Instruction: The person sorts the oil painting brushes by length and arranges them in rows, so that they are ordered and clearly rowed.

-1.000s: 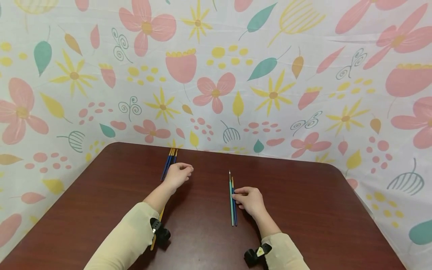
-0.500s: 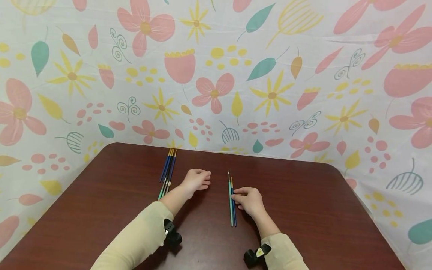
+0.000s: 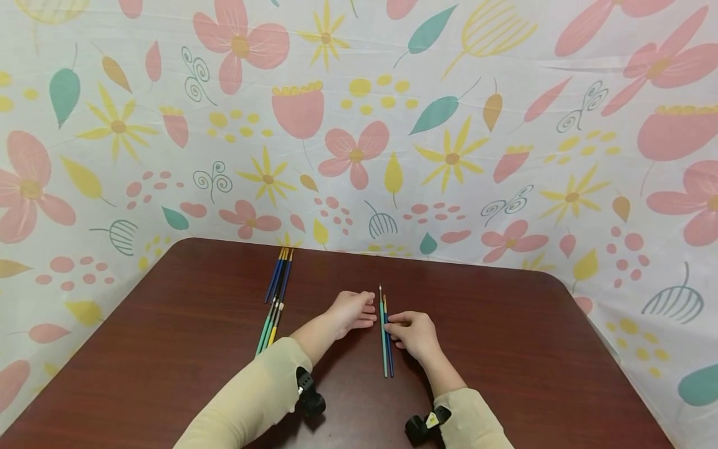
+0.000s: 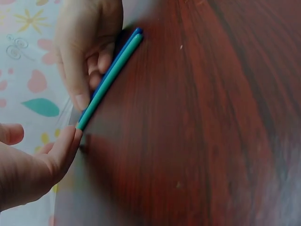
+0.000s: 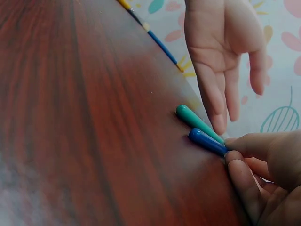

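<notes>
Two paintbrushes lie side by side on the brown table (image 3: 482, 368), bristles toward the far edge: a mint-green paintbrush (image 3: 384, 340) and a blue paintbrush (image 3: 389, 355). My right hand (image 3: 416, 332) pinches the blue paintbrush's handle between thumb and finger, as the right wrist view shows. On the other side, my left hand (image 3: 353, 310) holds nothing. Its fingers are extended, and in the left wrist view the fingertips (image 4: 77, 134) are right at the green paintbrush (image 4: 109, 81).
Several blue-handled paintbrushes (image 3: 278, 274) lie in a bundle near the far left edge. Closer in, green and yellow paintbrushes (image 3: 269, 327) form a second group, partly hidden by the left sleeve (image 3: 252, 399). A flower-patterned cloth (image 3: 359, 125) hangs behind the table.
My left hand has moved right across the table, from beside the left bundle to the green paintbrush, uncovering the green and yellow brushes. The right hand and its two brushes stay put.
</notes>
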Demonstrator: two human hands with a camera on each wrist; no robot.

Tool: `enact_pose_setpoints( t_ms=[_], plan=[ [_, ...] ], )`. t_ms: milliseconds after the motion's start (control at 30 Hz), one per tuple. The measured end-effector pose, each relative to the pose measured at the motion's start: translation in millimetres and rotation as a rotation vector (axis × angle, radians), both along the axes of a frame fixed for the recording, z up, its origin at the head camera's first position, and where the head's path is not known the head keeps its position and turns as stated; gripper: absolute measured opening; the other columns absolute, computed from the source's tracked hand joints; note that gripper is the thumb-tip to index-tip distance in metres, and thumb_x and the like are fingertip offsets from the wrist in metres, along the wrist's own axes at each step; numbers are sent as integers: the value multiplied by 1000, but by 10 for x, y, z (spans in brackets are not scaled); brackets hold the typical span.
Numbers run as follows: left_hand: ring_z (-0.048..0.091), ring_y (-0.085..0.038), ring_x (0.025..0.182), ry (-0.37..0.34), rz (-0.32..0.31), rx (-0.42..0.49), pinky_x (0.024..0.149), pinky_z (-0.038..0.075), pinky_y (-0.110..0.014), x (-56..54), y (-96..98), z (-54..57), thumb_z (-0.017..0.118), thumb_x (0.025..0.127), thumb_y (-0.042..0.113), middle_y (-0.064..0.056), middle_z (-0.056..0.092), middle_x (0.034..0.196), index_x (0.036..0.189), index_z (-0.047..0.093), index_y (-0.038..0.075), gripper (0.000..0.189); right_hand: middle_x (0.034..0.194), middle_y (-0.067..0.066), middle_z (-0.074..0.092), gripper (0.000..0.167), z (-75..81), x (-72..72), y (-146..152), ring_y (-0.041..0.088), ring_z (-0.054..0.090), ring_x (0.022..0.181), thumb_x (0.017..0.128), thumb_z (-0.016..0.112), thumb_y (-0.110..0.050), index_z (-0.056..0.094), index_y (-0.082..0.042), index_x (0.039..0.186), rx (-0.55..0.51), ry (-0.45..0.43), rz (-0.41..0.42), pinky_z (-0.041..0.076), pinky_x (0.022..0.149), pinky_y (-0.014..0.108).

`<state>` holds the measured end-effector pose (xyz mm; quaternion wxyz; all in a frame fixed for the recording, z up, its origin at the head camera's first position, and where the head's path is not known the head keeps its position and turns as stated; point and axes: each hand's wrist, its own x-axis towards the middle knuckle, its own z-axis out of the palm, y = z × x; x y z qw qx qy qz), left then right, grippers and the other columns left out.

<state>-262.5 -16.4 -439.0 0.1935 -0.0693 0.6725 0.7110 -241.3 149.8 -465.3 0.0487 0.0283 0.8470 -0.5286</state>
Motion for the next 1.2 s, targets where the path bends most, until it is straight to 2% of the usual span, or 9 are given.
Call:
enact_pose_setpoints(
  t_ms=[233, 533, 733, 967, 1067, 1200],
  plan=[
    [63, -34, 106, -21, 22, 22, 86, 55, -38, 2, 119, -20, 46, 97, 26, -27, 58, 123, 128, 48, -11, 49, 77, 7, 71, 20, -1, -7, -4, 12, 64, 63, 81, 72, -11, 72, -1, 99, -1, -2, -3, 57, 55, 28],
    [64, -33, 104, -28, 62, 29, 83, 57, -37, -25, 180, -19, 47, 96, 23, -26, 60, 120, 129, 47, -11, 47, 79, 9, 71, 22, -9, -12, 14, 13, 65, 64, 81, 73, -11, 72, 0, 99, 1, 1, -5, 57, 55, 29],
    [68, -26, 92, -29, 100, -2, 77, 58, -33, -62, 227, -64, 51, 96, 19, -23, 64, 112, 129, 46, -11, 45, 78, 9, 71, 21, -1, -5, 15, 13, 65, 63, 81, 72, -11, 72, 0, 99, -8, 1, -7, 57, 55, 29],
    [64, -15, 76, 10, 118, -49, 64, 58, -25, -66, 271, -79, 53, 92, 12, -19, 67, 104, 117, 55, -9, 33, 75, 9, 70, 19, -2, -1, 15, 13, 64, 61, 80, 72, -10, 72, 1, 97, -17, 3, -8, 57, 53, 28],
    [64, -15, 76, 11, 128, -77, 64, 57, -24, -53, 289, -65, 53, 91, 11, -18, 67, 102, 113, 57, -7, 29, 75, 9, 70, 19, -11, -2, 9, 12, 64, 61, 80, 72, -9, 72, 1, 97, -18, 2, -13, 57, 53, 28],
    [67, -20, 86, 36, 131, -132, 70, 58, -28, -23, 315, -42, 56, 89, 9, -17, 69, 101, 110, 61, -5, 25, 76, 9, 71, 19, -13, -1, 0, 12, 64, 61, 80, 72, -8, 72, 1, 97, -15, 8, -9, 57, 53, 28]
  ],
)
